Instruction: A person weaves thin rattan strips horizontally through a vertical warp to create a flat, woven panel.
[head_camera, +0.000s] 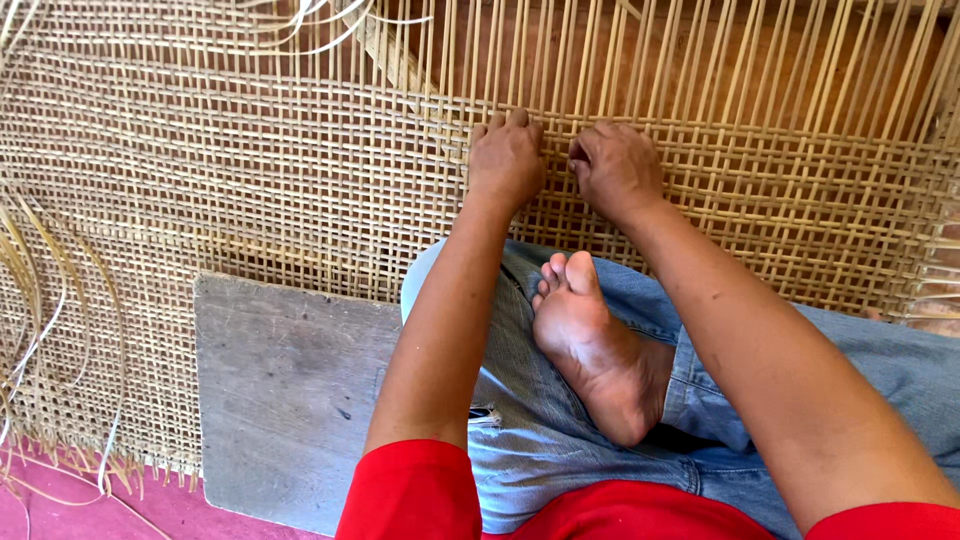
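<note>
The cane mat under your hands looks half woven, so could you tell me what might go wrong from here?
1. Both hands, left hand and right hand, press at the woven edge of the cane mat; the loose upright strands beyond could snap or slip out of line.
2. Stray cane strips at the side might snag.

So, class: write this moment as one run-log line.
left hand: fingers pressed on woven cane mat | right hand: pinching strand at weave edge | seat: grey board | loose strips at left
</note>
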